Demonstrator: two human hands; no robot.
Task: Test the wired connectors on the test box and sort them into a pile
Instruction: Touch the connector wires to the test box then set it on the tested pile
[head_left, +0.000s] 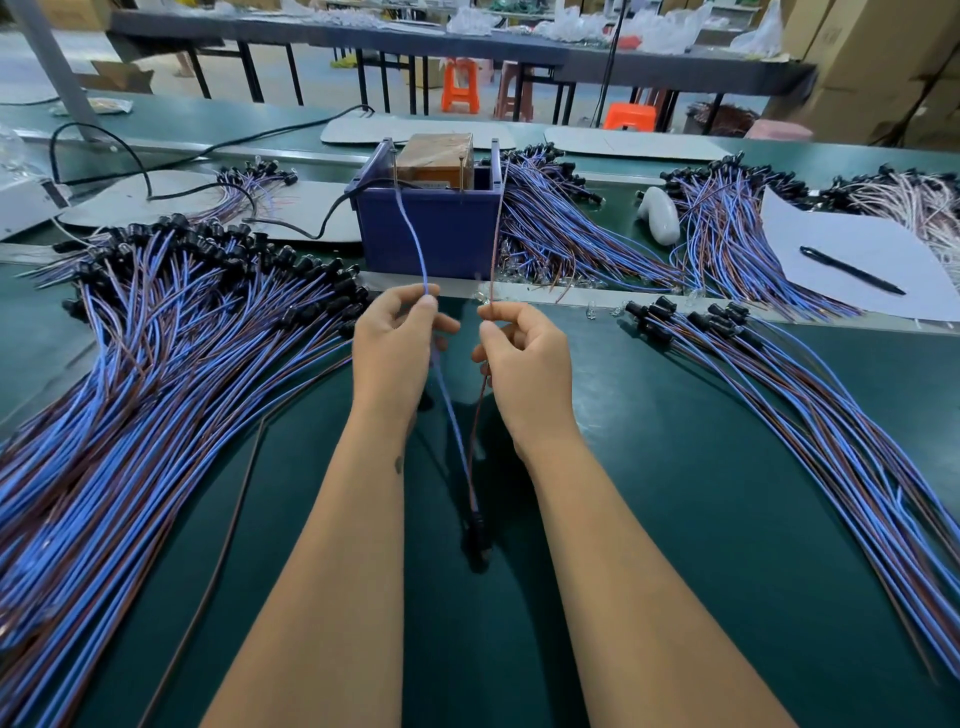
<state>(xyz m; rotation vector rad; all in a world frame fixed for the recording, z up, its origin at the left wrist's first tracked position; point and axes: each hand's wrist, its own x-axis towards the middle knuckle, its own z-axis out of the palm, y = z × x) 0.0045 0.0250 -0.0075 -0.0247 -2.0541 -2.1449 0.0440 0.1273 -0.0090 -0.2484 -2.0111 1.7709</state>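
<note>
Two hands work above our green bench (675, 519). Nearest us, the black connector (477, 540) of the wire pair we hold lies on the bench between our forearms. Our left hand (395, 348) pinches its blue wire (415, 244); our right hand (524, 358), a little apart, pinches its brown wire (496, 244). Both wires run up to metal pins on the blue test box (431, 234) just beyond. A big pile of wired connectors (156, 338) spreads left, a smaller pile (779, 374) right. Farther right lie a sheet of paper (841, 249) and a black pen (852, 270).
</note>
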